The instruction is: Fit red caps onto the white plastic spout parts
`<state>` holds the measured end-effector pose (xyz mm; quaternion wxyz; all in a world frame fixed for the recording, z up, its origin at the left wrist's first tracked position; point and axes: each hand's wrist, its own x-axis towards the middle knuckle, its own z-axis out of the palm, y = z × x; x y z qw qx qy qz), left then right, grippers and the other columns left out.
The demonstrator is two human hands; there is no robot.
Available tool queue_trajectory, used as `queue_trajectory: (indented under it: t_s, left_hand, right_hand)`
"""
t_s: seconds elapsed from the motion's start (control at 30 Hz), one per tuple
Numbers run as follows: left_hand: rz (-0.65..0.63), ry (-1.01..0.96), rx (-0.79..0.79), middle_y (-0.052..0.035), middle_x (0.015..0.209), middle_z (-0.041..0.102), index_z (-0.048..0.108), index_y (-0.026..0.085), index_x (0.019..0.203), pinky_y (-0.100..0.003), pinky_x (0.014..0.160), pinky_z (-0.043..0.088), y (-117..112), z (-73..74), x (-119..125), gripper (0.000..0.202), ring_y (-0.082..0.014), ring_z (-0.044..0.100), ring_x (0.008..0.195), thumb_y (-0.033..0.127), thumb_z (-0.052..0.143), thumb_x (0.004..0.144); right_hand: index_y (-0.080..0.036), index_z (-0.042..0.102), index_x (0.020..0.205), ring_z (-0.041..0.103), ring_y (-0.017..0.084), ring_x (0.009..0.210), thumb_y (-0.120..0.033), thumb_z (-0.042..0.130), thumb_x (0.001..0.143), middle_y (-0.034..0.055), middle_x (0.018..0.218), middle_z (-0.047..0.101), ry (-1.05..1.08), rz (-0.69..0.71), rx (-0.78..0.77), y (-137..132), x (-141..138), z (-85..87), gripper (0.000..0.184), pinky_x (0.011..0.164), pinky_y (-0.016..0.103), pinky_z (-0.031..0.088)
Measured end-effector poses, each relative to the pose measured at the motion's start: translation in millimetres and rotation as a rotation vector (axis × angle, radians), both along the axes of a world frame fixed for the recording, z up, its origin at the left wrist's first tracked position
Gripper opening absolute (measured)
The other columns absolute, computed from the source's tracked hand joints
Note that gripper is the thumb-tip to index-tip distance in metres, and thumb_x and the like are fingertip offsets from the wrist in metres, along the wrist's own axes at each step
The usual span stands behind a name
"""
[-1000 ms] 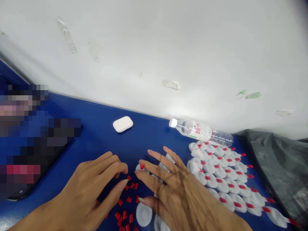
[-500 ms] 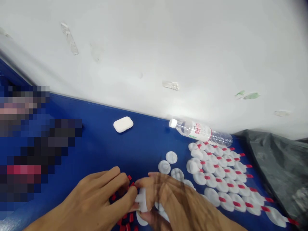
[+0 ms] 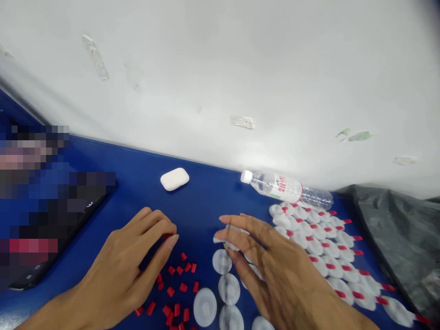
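Note:
My left hand (image 3: 134, 261) hovers left of the loose red caps (image 3: 183, 287), its thumb and forefinger tips brought together. What lies between those tips, if anything, is hidden. To the right, my right hand (image 3: 261, 256) reaches over the round white plastic discs (image 3: 229, 288). Its thumb and fingers pinch the edge of one white disc (image 3: 217, 238), which is partly covered by the fingers. Several more discs lie under and below that hand. Rows of white discs with red caps on their stems (image 3: 330, 248) lie overlapping at the right, partly hidden by my right forearm.
A clear plastic bottle (image 3: 288, 188) lies on its side along the white wall (image 3: 213, 68). A white rounded case (image 3: 174, 179) sits on the blue table (image 3: 137, 183). A dark plastic bag (image 3: 395, 233) is at the right, a partly blurred phone (image 3: 68, 229) at the left.
My hands have parted. The white piece held between them is no longer there. My left hand has drawn back left, uncovering the red caps; my right hand has moved up over the discs.

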<state>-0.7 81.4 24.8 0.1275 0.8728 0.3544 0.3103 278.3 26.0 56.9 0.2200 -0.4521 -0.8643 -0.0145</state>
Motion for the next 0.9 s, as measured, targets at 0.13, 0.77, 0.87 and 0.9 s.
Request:
queue_trajectory:
  t_s: [0.13,0.77,0.87,0.9]
  left_hand:
    - [0.006,0.024,-0.087,-0.0025,0.11,0.062,0.063,0.027,0.12,-0.032,0.077,0.054,-6.7,-11.5,3.6,0.018,-0.0186,0.06,0.098,0.019,0.048,0.114]
    - [-0.007,0.08,-0.118,0.0015,0.112,0.064,0.064,0.03,0.121,-0.03,0.082,0.055,-10.1,-14.6,6.0,0.021,-0.0163,0.059,0.102,0.021,0.045,0.115]
    - [-0.009,0.079,-0.112,0.002,0.112,0.064,0.064,0.03,0.122,-0.028,0.079,0.053,-10.5,-12.5,6.8,0.024,-0.0152,0.059,0.103,0.02,0.043,0.116]
    - [-0.01,0.073,-0.109,0.0021,0.112,0.064,0.063,0.03,0.123,-0.028,0.079,0.053,-10.6,-12.0,7.2,0.025,-0.0148,0.059,0.103,0.018,0.042,0.115]
  right_hand:
    - [-0.034,0.08,0.116,0.079,0.024,0.121,-0.025,0.045,0.11,-0.0006,0.147,0.073,0.04,-0.055,-0.015,-1.2,-2.7,-10.8,0.036,0.106,0.037,0.068]
    - [-0.023,0.076,0.12,0.075,0.02,0.094,-0.023,0.038,0.118,-0.0061,0.1,0.082,-0.05,-0.013,0.088,9.8,-6.0,-5.0,0.038,0.1,0.043,0.055]
    - [-0.024,0.073,0.123,0.075,0.019,0.094,-0.027,0.04,0.119,-0.0067,0.101,0.082,-0.046,-0.037,0.089,12.0,-1.4,2.5,0.034,0.104,0.043,0.053]
    - [-0.024,0.073,0.119,0.075,0.019,0.093,-0.025,0.041,0.118,-0.0074,0.1,0.082,-0.038,-0.037,0.095,13.0,1.0,4.8,0.032,0.104,0.043,0.052]
